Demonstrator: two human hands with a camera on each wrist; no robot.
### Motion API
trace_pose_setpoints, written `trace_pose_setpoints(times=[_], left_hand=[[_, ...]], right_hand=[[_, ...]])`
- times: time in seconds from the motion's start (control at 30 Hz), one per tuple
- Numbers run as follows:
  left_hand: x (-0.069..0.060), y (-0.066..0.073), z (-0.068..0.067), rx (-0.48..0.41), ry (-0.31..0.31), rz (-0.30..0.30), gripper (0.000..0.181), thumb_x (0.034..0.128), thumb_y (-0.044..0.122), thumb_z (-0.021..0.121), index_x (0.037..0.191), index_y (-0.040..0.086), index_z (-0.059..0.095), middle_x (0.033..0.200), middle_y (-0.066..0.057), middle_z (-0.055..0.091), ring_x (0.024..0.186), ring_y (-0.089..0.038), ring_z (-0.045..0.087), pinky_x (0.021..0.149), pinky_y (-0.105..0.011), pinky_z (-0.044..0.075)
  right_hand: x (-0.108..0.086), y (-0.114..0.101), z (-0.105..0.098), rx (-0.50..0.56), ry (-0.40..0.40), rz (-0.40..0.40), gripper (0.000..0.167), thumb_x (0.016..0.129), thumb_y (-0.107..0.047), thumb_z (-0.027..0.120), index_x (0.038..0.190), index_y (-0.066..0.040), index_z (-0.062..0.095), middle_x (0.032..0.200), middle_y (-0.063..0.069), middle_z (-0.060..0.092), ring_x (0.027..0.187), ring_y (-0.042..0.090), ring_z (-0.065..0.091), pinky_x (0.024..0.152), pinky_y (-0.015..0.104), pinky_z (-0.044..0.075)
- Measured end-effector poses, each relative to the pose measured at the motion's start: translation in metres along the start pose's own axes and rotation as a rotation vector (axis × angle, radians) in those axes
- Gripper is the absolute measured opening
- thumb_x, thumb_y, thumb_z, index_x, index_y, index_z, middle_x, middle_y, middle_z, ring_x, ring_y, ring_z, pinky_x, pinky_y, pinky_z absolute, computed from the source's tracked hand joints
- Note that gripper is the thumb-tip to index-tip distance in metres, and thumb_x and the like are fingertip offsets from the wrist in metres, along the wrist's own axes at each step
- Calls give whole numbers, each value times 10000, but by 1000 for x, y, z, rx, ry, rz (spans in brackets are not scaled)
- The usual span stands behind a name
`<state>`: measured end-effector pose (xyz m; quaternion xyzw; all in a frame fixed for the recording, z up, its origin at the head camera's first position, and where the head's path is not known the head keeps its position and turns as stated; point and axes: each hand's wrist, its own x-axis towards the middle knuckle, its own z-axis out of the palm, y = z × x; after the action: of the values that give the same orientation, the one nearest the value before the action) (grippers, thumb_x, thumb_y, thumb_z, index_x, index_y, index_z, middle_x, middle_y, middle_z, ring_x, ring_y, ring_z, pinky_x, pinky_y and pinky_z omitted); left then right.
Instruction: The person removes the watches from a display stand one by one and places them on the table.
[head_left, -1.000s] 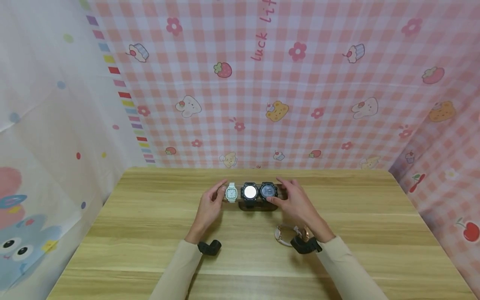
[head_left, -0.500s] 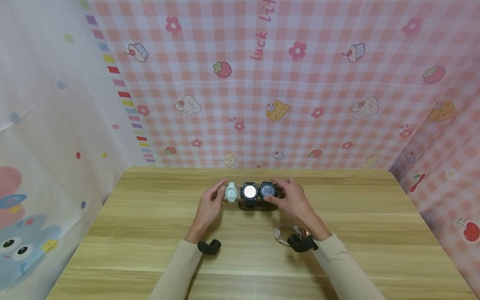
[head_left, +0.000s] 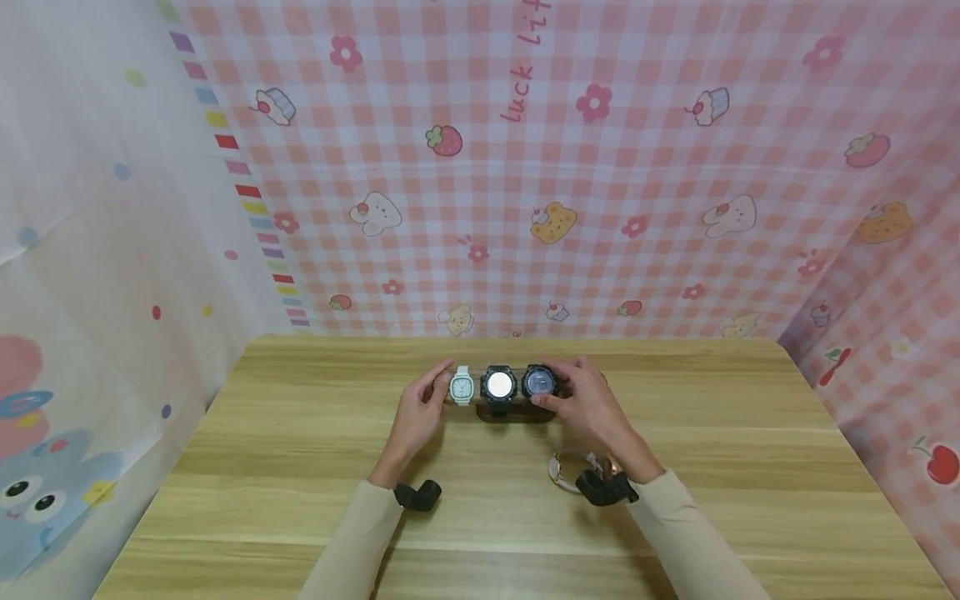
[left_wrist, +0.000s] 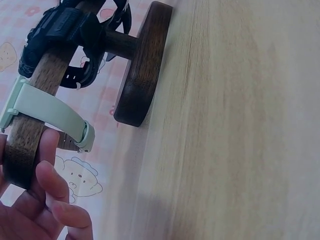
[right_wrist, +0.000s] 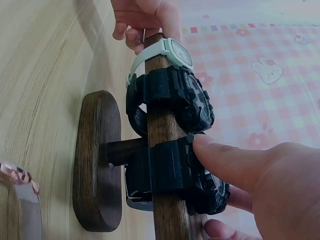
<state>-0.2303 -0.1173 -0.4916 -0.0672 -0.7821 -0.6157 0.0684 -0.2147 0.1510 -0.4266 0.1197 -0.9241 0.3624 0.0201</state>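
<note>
A dark wooden T-shaped watch stand (left_wrist: pixel 145 65) stands on the table, its crossbar bearing three watches. At the left end is a pale mint watch (head_left: pixel 462 387) with a squarish face. Mid-bar sits a black watch (head_left: pixel 500 386) whose face glares white. To its right is another chunky black watch (head_left: pixel 539 382), a narrow gap between the two. My left hand (head_left: pixel 420 412) holds the bar's left end, beside the mint watch. My right hand (head_left: pixel 596 408) grips the right-hand black watch, thumb on the near side of its case, fingers partly hidden behind it.
A rose-gold watch with a pale strap (head_left: pixel 555 468) lies on the wooden table (head_left: pixel 300 467), close to the right wrist and partly hidden by the black wrist camera (head_left: pixel 606 490). Behind the table's far edge hangs a pink checked cloth (head_left: pixel 480 183).
My right hand first shifted slightly left along the bar. Since then the right-hand black watch has slid a little right, widening its gap from the middle one. My left hand stays put.
</note>
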Motion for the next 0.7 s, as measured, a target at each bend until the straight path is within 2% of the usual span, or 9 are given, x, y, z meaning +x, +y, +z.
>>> trace_pose_setpoints(times=[0.17, 0.3, 0.43, 0.57, 0.7], left_hand=[[0, -1, 1, 5, -2, 0, 356, 1040, 247, 527, 1367, 128, 605, 991, -103, 647, 850, -346, 595, 659, -234, 466], [-1, 2, 1, 16, -7, -11, 352, 1048, 196, 508, 1375, 97, 591, 1052, -141, 654, 880, -395, 608, 667, -249, 477], [-5, 18, -1, 15, -22, -23, 352, 1049, 135, 494, 1383, 55, 572, 996, -167, 628, 909, -463, 588, 683, -218, 461], [-11, 35, -2, 2, -24, -10, 345, 1043, 99, 498, 1370, 21, 575, 974, -147, 624, 914, -464, 586, 700, -218, 471], [-12, 38, -2, -6, -24, -7, 345, 1042, 96, 498, 1370, 18, 574, 928, -139, 616, 906, -466, 597, 709, -282, 506]], right_hand=[[-2, 5, -4, 0, 1, -13, 584, 846, -218, 802, 1377, -101, 589, 1163, 164, 546, 960, 258, 552, 815, 418, 485], [-3, 8, -7, 2, -8, -8, 573, 846, -206, 800, 1370, -97, 593, 1150, 174, 546, 930, 260, 549, 784, 393, 487], [-3, 9, -11, 15, -12, -1, 569, 848, -196, 798, 1363, -71, 591, 1105, 171, 535, 877, 256, 545, 730, 343, 475], [-3, 12, -13, 25, -12, 3, 581, 843, -187, 801, 1359, -35, 582, 1082, 173, 527, 842, 235, 542, 695, 309, 470], [-3, 15, -17, 26, -9, 11, 565, 846, -178, 795, 1351, -33, 588, 1098, 173, 533, 844, 224, 546, 702, 305, 472]])
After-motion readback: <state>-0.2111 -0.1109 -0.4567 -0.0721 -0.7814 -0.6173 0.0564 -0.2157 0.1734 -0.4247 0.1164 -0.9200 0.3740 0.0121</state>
